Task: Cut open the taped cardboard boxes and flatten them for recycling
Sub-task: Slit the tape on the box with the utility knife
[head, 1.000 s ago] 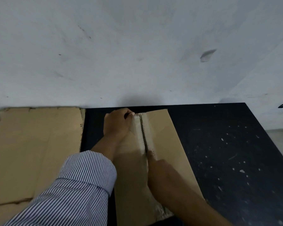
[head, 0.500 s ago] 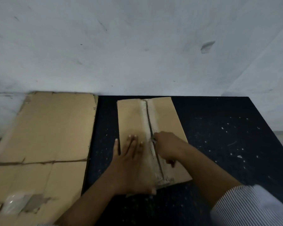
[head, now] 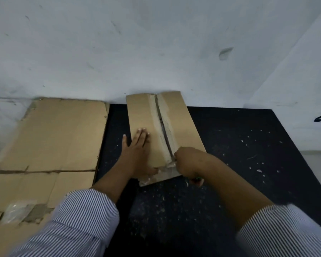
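A brown cardboard box (head: 182, 125) lies on the black table (head: 248, 145), its far end against the wall. A taped seam (head: 162, 125) runs down its top and shows a dark slit along most of its length. My left hand (head: 137, 151) presses flat on the left flap with straight fingers. My right hand (head: 188, 161) is curled round a cutter at the near end of the seam; only a small metal tip (head: 173, 160) and a bit of the handle below the fist show.
A large flattened cardboard sheet (head: 50, 145) with torn tape patches lies to the left of the table. The white wall stands right behind the box. The table surface is speckled with small scraps, with bare room to the right.
My right hand has drawn the cutter down the seam toward me, reaching its near end. My left hand shifted from the far end to pressing flat on the left flap.
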`<state>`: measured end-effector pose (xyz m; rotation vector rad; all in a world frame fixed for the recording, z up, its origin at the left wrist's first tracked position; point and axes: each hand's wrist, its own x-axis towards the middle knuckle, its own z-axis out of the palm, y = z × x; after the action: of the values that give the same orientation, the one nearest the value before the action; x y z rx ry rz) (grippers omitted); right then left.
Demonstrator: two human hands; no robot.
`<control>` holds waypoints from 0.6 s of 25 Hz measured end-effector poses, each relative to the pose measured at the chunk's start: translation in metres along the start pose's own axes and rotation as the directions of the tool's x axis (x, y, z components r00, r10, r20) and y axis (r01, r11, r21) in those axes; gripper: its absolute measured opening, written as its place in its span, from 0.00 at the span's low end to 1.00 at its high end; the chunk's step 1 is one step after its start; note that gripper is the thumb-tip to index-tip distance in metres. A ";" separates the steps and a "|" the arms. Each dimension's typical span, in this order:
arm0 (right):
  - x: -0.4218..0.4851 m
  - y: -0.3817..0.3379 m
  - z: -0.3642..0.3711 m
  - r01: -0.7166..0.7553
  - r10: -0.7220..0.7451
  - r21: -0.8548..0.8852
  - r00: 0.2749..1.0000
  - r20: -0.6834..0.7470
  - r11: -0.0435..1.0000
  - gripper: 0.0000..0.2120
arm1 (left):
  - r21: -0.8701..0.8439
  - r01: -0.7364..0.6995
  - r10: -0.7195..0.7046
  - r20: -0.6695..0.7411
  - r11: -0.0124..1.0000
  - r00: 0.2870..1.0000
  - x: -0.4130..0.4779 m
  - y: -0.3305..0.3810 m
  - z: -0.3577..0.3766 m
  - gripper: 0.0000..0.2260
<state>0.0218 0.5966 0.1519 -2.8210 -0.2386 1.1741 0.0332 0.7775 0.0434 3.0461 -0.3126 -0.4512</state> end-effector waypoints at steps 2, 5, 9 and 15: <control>-0.007 0.008 0.024 0.016 -0.013 0.035 0.997 -0.079 0.999 0.11 | 0.008 -0.009 0.009 -0.002 1.000 1.000 0.005 0.002 0.000 0.60; -0.018 0.015 0.062 0.085 -0.041 0.140 0.956 -0.290 0.986 0.14 | 0.085 -0.062 0.065 -0.032 0.994 0.997 0.002 0.003 -0.001 0.55; -0.023 0.023 0.087 0.095 0.019 0.314 0.939 -0.343 0.945 0.23 | 0.217 -0.347 0.355 0.002 0.912 0.935 0.002 0.012 -0.012 0.45; -0.033 0.028 0.085 0.126 0.056 0.490 0.939 -0.339 0.863 0.24 | 0.224 -0.506 0.530 -0.061 0.833 0.846 0.026 0.023 -0.035 0.33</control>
<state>-0.0583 0.5646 0.1113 -2.4667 0.0428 0.5937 0.0632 0.7500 0.0717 2.9604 -1.2067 -0.2026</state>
